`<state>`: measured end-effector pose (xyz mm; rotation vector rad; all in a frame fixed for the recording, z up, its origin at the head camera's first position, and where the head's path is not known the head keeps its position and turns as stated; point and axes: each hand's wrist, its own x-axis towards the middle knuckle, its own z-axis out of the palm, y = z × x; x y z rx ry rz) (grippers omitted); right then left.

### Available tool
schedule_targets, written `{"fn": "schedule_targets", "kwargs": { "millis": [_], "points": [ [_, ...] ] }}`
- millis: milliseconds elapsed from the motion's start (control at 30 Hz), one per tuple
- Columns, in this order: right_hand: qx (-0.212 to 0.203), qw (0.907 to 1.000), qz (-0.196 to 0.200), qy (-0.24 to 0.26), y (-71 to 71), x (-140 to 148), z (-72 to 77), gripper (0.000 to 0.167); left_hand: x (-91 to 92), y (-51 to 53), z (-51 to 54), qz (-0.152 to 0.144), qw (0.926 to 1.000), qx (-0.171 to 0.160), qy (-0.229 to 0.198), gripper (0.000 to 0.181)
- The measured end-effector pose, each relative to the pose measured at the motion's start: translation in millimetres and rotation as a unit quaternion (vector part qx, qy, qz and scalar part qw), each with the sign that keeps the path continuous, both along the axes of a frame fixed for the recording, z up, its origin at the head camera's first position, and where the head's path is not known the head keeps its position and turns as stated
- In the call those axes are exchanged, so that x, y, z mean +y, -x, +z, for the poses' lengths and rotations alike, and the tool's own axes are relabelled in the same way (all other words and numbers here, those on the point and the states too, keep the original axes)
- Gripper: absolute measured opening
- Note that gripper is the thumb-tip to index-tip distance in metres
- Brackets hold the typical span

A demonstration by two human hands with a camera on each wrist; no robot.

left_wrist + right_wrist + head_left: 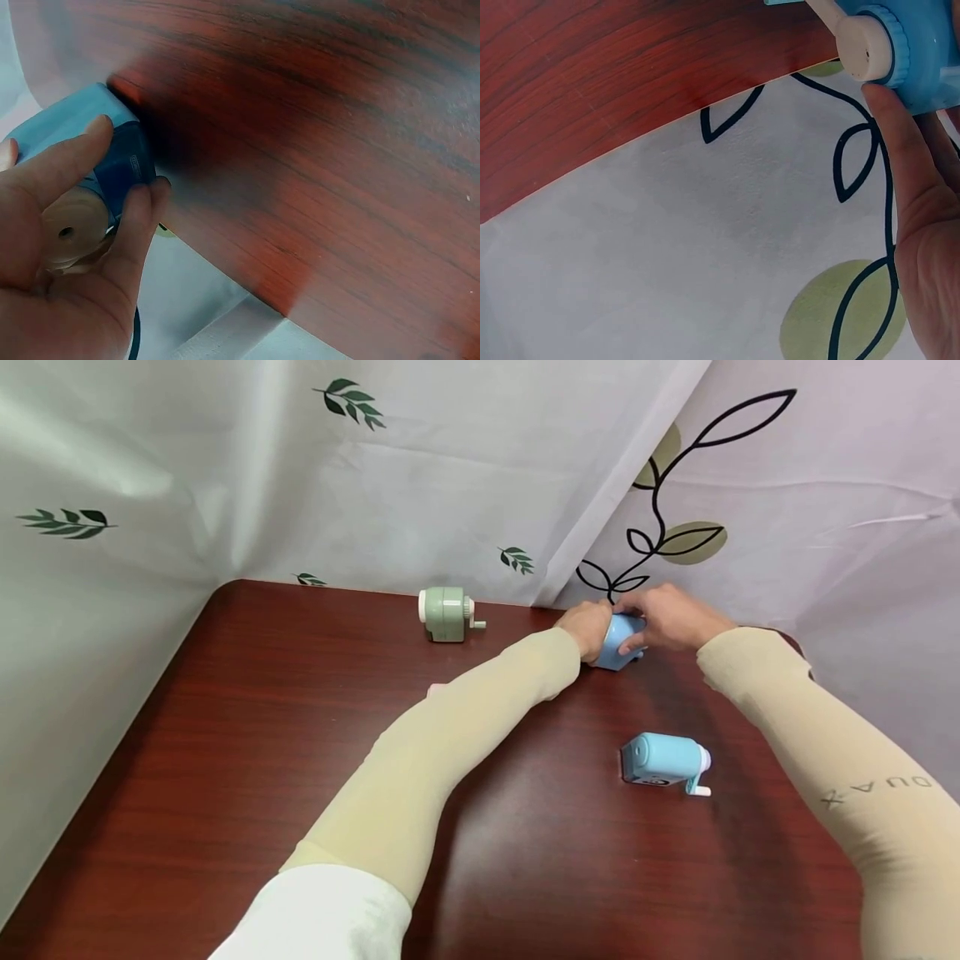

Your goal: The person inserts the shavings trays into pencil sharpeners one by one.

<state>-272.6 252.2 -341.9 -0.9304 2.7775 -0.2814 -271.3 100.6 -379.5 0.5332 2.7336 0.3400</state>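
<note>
A blue crank sharpener stands at the table's back right, between both hands. My left hand grips its left end; in the left wrist view the thumb and fingers of this hand lie round the blue body beside a round pale knob. My right hand holds the other side from above, thumb and fingers about it. In the right wrist view the fingers of this hand touch the blue body by the white round part and crank.
A green sharpener stands near the back edge, left of the hands. A light blue sharpener is nearer, at the right. A small pink thing is mostly hidden behind my left sleeve. Patterned curtains hang behind the dark red table.
</note>
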Motion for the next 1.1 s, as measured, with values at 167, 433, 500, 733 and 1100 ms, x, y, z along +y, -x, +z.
{"fn": "schedule_targets", "kwargs": {
  "millis": [167,433,500,733,1100],
  "points": [
    [-0.001,1.0,0.002,-0.001,0.4,0,0.7,0.056,0.0,1.4,-0.1,-0.001,1.0,-0.007,0.002,0.073],
    [-0.001,1.0,0.009,-0.005,0.8,-2,-0.2,0.057,-3.6,3.2,-2.0,-0.001,0.9998,-0.018,0.009,0.079],
    [0.0,0.9999,0.011,-0.006,1.4,-3,0.0,0.058,-3.4,4.3,-2.5,-0.001,0.9997,-0.014,0.018,0.077],
    [-0.003,0.9998,0.017,-0.013,2.4,-8,2.9,0.059,-7.1,5.6,-0.3,-0.01,0.9996,-0.01,0.026,0.073],
    [-0.023,0.9992,0.016,-0.027,4.0,-14,4.6,0.053,-26.2,7.3,9.5,-0.036,0.9988,-0.008,0.033,0.04]
  ]
}}
